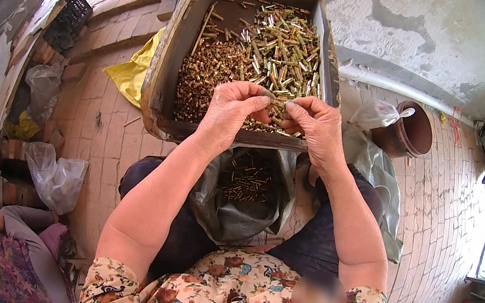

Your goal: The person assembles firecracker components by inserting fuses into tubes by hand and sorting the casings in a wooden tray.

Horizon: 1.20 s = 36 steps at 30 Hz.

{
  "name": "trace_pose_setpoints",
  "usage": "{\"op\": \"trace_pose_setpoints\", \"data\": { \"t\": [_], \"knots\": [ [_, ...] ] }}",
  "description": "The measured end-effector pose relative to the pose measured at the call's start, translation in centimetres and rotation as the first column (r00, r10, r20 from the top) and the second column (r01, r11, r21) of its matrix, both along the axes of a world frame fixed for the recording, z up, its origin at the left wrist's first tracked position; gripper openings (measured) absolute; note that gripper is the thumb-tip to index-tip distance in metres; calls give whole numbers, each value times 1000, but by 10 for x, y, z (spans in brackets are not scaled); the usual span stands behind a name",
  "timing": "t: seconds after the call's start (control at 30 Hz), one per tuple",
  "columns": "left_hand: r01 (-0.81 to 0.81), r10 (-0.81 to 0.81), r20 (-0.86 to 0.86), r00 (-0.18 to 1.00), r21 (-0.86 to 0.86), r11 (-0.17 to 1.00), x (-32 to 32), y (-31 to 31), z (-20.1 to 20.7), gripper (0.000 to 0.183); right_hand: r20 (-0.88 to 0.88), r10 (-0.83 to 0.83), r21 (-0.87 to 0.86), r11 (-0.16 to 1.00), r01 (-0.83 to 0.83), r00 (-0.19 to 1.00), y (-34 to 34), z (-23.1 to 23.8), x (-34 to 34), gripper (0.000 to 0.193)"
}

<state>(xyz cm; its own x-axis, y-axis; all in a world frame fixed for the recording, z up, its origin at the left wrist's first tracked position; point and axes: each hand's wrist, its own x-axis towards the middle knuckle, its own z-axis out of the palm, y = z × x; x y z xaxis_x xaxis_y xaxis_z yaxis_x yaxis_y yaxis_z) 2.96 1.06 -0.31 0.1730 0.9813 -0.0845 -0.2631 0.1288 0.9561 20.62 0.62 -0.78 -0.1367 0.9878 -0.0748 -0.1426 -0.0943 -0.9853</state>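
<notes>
Both of my hands are raised over the near side of a wooden tray (161,77). My left hand (234,103) pinches with thumb and forefinger, and my right hand (317,122) pinches facing it, a small gap apart. Whatever is in the fingertips is too small to tell from the metal pieces behind. Short copper-coloured metal pieces (204,70) are heaped in the tray's left part. Longer slim brass-coloured metal tubes (283,48) lie in a loose pile at the right and far side. A thin stick (203,29) leans along the left wall.
Between my legs an opened grey-green sack (231,228) holds several slim brass-coloured pieces (248,184). A yellow sack (136,66) lies left of the tray. Rightward stand a brown bucket (405,135) and a plastic bag (380,114). Another person's leg (32,239) shows at lower left.
</notes>
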Motion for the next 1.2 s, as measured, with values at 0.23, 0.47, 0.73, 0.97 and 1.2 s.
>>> {"op": "trace_pose_setpoints", "data": {
  "t": [0.23, 0.47, 0.73, 0.97, 1.2],
  "knots": [
    [31, -31, 65, 997, -4, 1000, -1, 0, -1, 7, 65, -53, 97, 994, 47, 996, -1, 2, -3, 16],
    [55, -54, 32, 998, -30, 998, -3, -1, -1, 5, 57, -66, 114, 992, 59, 996, -3, -2, -8, 15],
    [99, -93, 81, 992, -72, 992, -8, -1, 0, 5, 109, -67, 159, 986, 49, 992, -7, -2, -11, 14],
    [105, -86, 177, 980, -97, 990, -7, -6, 2, 8, -45, 0, 37, 999, 2, 999, -3, -7, -8, 15],
    [121, -101, 300, 949, -50, 991, -3, -11, -4, 7, -247, 50, -76, 995, -70, 968, -3, -15, -5, 15]
  ]
}}
